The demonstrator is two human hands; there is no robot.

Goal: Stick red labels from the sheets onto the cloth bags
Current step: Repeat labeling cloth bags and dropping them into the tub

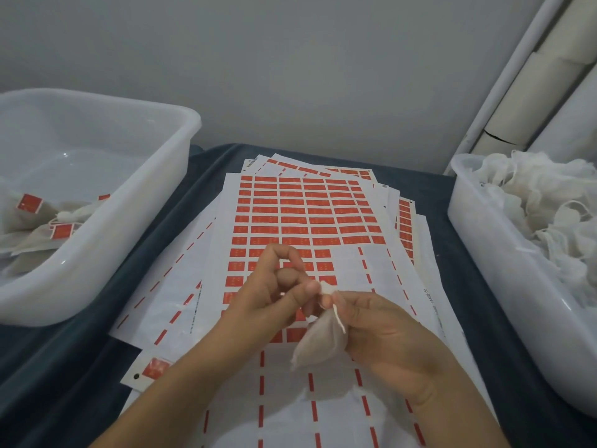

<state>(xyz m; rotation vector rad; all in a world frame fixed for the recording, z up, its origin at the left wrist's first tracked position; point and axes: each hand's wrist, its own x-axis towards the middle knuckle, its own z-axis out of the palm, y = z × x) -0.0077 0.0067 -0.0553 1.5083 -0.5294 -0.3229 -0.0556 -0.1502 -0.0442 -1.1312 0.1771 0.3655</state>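
A small beige cloth bag (318, 339) with a white drawstring hangs above the label sheets. My right hand (384, 331) grips its body from the right. My left hand (277, 292) pinches the bag's gathered top between thumb and fingertips. Under both hands lies a stack of white sheets with rows of red labels (303, 215); the nearer rows are peeled, with only red dashes left. No label shows on the bag in my hands.
A white plastic tub (135, 202) at the left holds cloth bags with red labels (61, 229) on them. Another white tub (504, 253) at the right is heaped with unlabelled white bags (542, 202). Everything rests on a dark blue cloth (80, 367) against a grey wall.
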